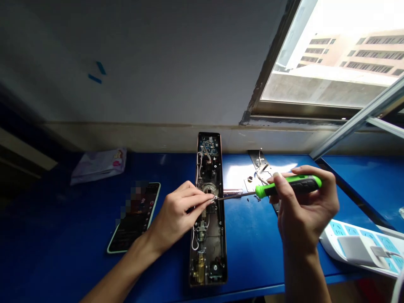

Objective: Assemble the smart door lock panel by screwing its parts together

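Observation:
A long, narrow black housing (217, 235), which looks like an electronic door lock opened up, lies on the blue table. Inside are a circuit board (208, 146), white wires and a brass-coloured part (199, 270). Over its middle my left hand (183, 206) is closed in a pinch, with a tiny light-coloured piece at the fingertips, too small to name. My right hand (307, 206) is wrapped round the green and black handle of a screwdriver (288, 186). The shaft points left, almost level, and its tip meets the left fingertips.
A phone (135, 219) lies left of the housing, with a white packet (99, 165) behind it. On the right are a black plate with wires (259, 160), several small screws (259, 198) and a power strip (331, 240) with a plugged-in charger. A metal frame (356, 115) stands beside the window.

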Motion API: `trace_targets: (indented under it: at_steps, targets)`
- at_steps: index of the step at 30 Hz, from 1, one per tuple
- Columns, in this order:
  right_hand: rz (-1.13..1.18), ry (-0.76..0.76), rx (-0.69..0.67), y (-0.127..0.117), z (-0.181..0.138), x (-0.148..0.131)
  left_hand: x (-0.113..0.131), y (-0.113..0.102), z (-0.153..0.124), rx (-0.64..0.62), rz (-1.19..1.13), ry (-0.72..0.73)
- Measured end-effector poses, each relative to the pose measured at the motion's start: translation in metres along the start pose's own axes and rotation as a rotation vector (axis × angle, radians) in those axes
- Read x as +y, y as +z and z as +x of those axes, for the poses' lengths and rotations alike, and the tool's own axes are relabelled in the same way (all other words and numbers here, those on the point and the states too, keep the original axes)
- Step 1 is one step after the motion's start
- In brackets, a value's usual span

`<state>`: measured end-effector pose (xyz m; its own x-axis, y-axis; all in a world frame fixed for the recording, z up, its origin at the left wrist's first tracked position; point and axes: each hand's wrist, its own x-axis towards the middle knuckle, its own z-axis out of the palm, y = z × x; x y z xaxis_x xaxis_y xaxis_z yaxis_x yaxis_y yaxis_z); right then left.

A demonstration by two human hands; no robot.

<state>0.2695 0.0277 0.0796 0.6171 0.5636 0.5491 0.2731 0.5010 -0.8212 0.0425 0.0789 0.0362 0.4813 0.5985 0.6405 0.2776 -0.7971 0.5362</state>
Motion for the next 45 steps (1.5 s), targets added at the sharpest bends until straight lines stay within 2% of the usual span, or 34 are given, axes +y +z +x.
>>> trace_targets:
  at_steps: [5, 13, 20, 36, 40, 45]
  targets:
    - [0.033, 0.138, 0.023, 0.002, -0.008, 0.014, -0.001, 0.000, -0.009, 0.052, -0.077, -0.062]
    - [0.117, 0.273, 0.118, 0.007, -0.015, 0.020, -0.004, 0.000, -0.019, 0.058, -0.206, -0.131]
    - [0.112, 0.303, 0.124, 0.010, -0.019, 0.020, -0.004, 0.002, -0.025, 0.172, -0.184, -0.170]
    - [0.164, 0.552, 0.045, 0.009, -0.021, 0.042, -0.004, -0.002, -0.030, 0.150, -0.280, -0.071]
    - [0.146, 0.548, 0.017, 0.008, -0.025, 0.044, -0.006, -0.001, -0.033, 0.134, -0.217, -0.009]
    - [0.180, 0.569, -0.093, 0.002, -0.021, 0.039, -0.011, 0.003, -0.037, 0.105, -0.104, 0.053]
